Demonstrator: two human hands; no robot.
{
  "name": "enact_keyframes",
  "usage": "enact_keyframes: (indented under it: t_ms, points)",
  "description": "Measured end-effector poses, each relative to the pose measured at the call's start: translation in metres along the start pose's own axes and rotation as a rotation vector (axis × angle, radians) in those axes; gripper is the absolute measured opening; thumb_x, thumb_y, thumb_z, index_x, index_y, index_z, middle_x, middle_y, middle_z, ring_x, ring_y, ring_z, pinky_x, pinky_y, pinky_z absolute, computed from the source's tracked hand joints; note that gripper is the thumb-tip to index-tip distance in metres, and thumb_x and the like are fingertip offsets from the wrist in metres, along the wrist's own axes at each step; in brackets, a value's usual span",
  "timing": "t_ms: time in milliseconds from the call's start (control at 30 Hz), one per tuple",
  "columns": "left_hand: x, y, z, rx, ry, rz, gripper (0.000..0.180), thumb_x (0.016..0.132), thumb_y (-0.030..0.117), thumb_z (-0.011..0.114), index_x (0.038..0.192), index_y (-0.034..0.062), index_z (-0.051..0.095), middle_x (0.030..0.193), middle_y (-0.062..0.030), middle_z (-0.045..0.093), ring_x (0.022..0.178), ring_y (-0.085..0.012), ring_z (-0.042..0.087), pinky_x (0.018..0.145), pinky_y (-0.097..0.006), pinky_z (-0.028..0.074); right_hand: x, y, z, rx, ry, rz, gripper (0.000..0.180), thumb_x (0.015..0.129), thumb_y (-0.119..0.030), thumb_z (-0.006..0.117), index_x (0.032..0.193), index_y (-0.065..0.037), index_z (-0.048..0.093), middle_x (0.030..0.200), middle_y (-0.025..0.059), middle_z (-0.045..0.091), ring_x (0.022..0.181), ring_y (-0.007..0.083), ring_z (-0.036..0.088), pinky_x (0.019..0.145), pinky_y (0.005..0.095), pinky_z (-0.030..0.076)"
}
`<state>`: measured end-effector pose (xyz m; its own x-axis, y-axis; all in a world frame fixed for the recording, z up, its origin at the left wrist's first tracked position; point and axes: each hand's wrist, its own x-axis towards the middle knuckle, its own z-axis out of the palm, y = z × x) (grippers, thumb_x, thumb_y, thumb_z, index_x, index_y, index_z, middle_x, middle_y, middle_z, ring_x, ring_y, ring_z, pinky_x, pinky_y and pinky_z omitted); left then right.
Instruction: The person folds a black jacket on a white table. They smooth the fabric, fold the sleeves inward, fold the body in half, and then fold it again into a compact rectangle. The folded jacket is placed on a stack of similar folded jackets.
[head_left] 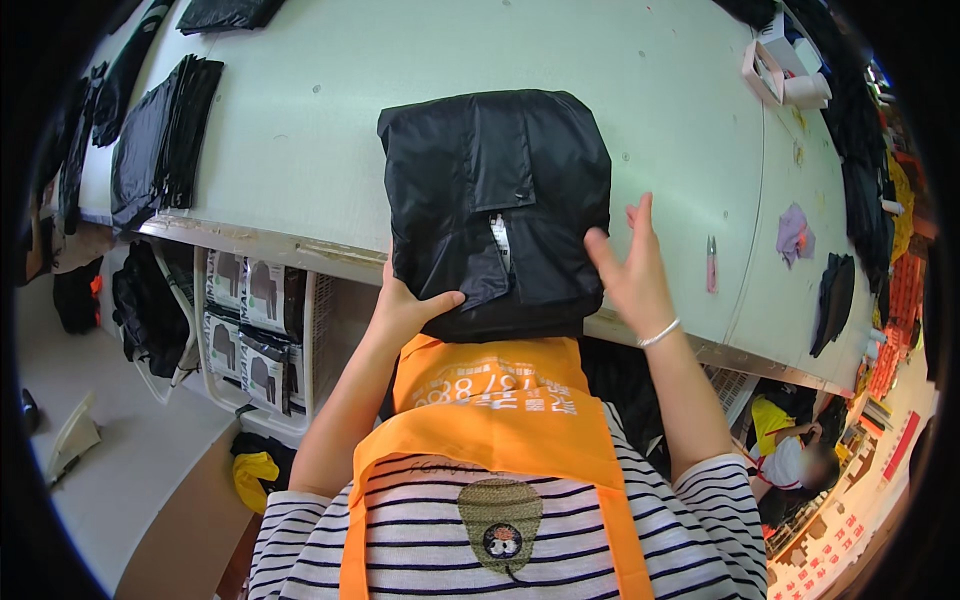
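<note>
Two hands at folded black garment (495, 205), glossy, squarish, on pale bench (300, 130) near edge: left hand (408, 305) fingers clamped on lower corner, right hand (632, 268) fingers spread, flat against right side.

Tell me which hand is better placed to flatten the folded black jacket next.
Probably the right hand: it is open against the side of the black jacket, while the left hand already grips the near corner.
</note>
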<state>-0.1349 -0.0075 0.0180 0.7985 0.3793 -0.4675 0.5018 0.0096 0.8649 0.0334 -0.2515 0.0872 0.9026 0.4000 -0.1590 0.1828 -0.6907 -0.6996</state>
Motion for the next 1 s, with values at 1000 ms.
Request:
enact_keyframes:
  t_ms: [1000]
  points:
    - [0.031, -0.002, 0.021, 0.167, 0.233, -0.156, 0.111, 0.062, 0.048, 0.085, 0.135, -0.0156, 0.030, 0.126, -0.0297, 0.051, 0.116, -0.0324, 0.054, 0.097, -0.036, 0.044, 0.041, 0.054, 0.076, 0.397, 0.260, 0.345, 0.103, 0.086, -0.070, 0.044, 0.143, 0.013, 0.020, 0.148, 0.0318, 0.023, 0.139, 0.0421, 0.025, 0.114, 0.0430, 0.020]
